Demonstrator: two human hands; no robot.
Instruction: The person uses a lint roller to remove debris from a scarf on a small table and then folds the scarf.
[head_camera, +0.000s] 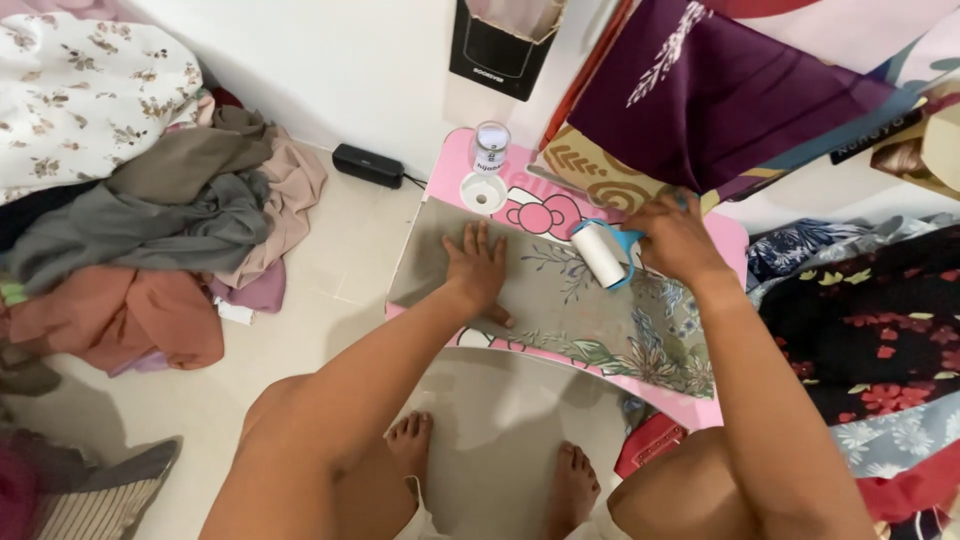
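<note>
Lower centre: two bare feet (490, 470) on pale floor (330, 270). Centre: pink tabletop (700, 410) carrying a grey floral cloth (560, 300). Left hand (478, 265), open and flat, fingers spread, presses on the cloth. Right hand (675, 235), closed around the blue handle of a white lint roller (600, 254), roller resting on the cloth. Beyond: white lid (484, 192) and small clear jar (490, 147) at the tabletop's far edge. Upper left: heap of clothes (170, 220).

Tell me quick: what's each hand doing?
Left hand: open, flat on the floral cloth.
Right hand: closed on the lint roller.
</note>
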